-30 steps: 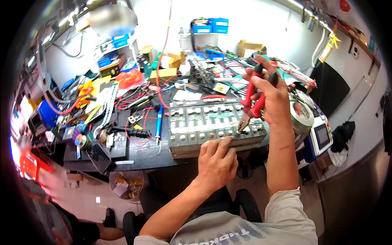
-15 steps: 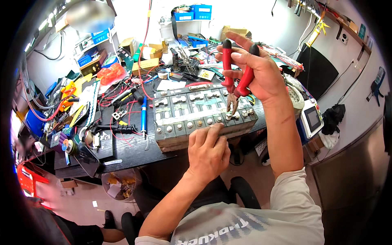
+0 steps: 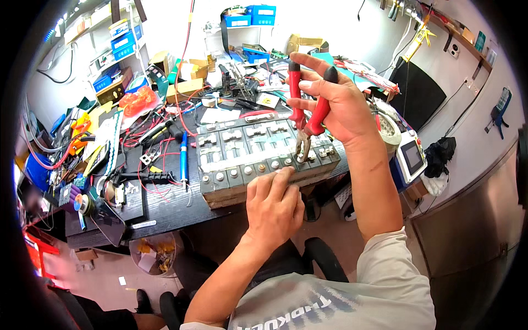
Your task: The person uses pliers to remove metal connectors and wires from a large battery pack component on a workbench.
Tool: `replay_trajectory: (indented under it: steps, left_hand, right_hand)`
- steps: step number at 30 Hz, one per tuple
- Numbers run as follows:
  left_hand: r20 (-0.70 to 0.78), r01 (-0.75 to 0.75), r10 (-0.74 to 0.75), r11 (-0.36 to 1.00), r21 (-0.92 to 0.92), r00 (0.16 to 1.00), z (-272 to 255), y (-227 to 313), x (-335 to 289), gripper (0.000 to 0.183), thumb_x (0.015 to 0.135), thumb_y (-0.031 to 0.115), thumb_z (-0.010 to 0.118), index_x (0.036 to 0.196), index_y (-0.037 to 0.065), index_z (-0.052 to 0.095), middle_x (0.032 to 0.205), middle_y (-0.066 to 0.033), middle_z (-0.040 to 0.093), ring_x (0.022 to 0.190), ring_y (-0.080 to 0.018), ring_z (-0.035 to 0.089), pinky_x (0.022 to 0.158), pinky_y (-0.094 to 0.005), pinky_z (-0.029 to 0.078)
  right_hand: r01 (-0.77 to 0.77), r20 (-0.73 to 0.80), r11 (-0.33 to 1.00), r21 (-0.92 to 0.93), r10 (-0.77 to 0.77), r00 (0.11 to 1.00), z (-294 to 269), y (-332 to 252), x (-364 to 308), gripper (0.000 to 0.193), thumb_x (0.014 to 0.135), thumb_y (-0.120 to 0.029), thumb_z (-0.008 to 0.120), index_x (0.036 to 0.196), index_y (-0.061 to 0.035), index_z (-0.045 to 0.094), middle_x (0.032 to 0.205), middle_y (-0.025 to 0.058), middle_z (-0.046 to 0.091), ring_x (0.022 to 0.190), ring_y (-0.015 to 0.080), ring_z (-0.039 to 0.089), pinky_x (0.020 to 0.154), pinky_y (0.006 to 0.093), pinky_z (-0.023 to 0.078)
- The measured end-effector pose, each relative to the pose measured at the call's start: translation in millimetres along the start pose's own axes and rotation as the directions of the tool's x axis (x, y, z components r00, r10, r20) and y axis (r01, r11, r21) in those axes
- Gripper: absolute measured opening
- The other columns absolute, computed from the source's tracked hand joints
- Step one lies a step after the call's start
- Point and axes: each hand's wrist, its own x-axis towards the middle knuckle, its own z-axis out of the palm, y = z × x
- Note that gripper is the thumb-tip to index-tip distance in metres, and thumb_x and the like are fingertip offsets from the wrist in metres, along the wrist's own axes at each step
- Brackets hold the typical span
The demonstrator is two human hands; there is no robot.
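Note:
A grey battery pack (image 3: pixel 264 144) made of several cells lies on the dark table, with rows of metal terminals and strips of tape on top. My right hand (image 3: pixel 336 104) holds red-handled pliers (image 3: pixel 302 122) upright, the fingers spread around both handles. The pliers' jaws point down at a terminal near the pack's front right corner, apparently touching it. Curled against the pack's front edge is my left hand (image 3: pixel 273 203), its fingers bent close together and their tips at the row of near terminals; what lies under them is hidden.
Left of the pack lie a blue pen-like tool (image 3: pixel 183 159), red wires and many tools. An orange plastic bag (image 3: pixel 136 101) sits farther back. To the right stands a white device with a screen (image 3: pixel 412 159). Below the table is a waste bin (image 3: pixel 154 254); another person's leg shows lower left.
The whole view has shifted slightly. The pliers' jaws now sit a little farther left and nearer the front edge of the pack. My left hand stays at that edge.

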Motion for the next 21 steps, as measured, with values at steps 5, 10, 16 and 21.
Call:
replay_trajectory:
  steps: [5, 10, 16, 21]
  left_hand:
    - [0.009, 0.007, -0.007, 1.0, 0.001, 1.0, 0.9, -0.4, -1.9, 0.017, 0.079, 0.011, 0.078, 0.096, 0.009, 0.076, 0.134, -0.0071, 0.07, 0.118, -0.0296, 0.063, 0.103, -0.0464, 0.045]
    - [0.035, 0.005, -0.005, 1.0, 0.002, 0.999, -2.0, 0.7, 0.0, 0.018, 0.08, 0.011, 0.079, 0.097, 0.009, 0.076, 0.136, -0.0074, 0.07, 0.118, -0.0314, 0.062, 0.103, -0.0475, 0.045]
    - [0.02, -0.027, 0.027, 1.0, 0.002, 0.999, -0.1, -0.5, 0.7, 0.017, 0.081, 0.011, 0.079, 0.098, 0.009, 0.076, 0.134, -0.0083, 0.071, 0.115, -0.0322, 0.063, 0.101, -0.0469, 0.045]
    - [0.022, -0.017, 0.017, 1.0, 0.008, 1.0, 1.5, -1.6, -2.7, 0.017, 0.081, 0.011, 0.078, 0.098, 0.009, 0.076, 0.134, -0.0084, 0.071, 0.115, -0.032, 0.063, 0.1, -0.0463, 0.045]
  right_hand:
    - [0.003, -0.038, 0.995, -0.102, -0.007, 0.999, 11.6, 3.1, 9.9, 0.05, 0.096, -0.005, 0.075, 0.145, -0.0005, 0.066, 0.105, 0.0084, 0.067, 0.054, 0.0156, 0.061, 0.05, 0.0286, 0.052]
    - [0.08, 0.029, 0.927, -0.366, -0.075, 0.997, 17.1, 10.0, 19.1, 0.053, 0.099, -0.014, 0.073, 0.149, 0.0001, 0.063, 0.099, 0.0055, 0.067, 0.059, 0.0108, 0.062, 0.048, 0.0259, 0.051]
    - [0.1, 0.023, 0.932, -0.349, -0.098, 0.995, 18.4, 14.9, 21.2, 0.062, 0.095, -0.01, 0.078, 0.154, -0.0036, 0.061, 0.09, -0.0003, 0.062, 0.053, 0.0069, 0.055, 0.051, 0.0242, 0.044]
    - [0.31, 0.043, 0.809, -0.499, -0.334, 0.942, 27.3, 11.5, -10.3, 0.056, 0.097, -0.006, 0.072, 0.152, -0.0118, 0.064, 0.104, -0.0025, 0.059, 0.068, 0.0038, 0.053, 0.058, 0.0209, 0.047]
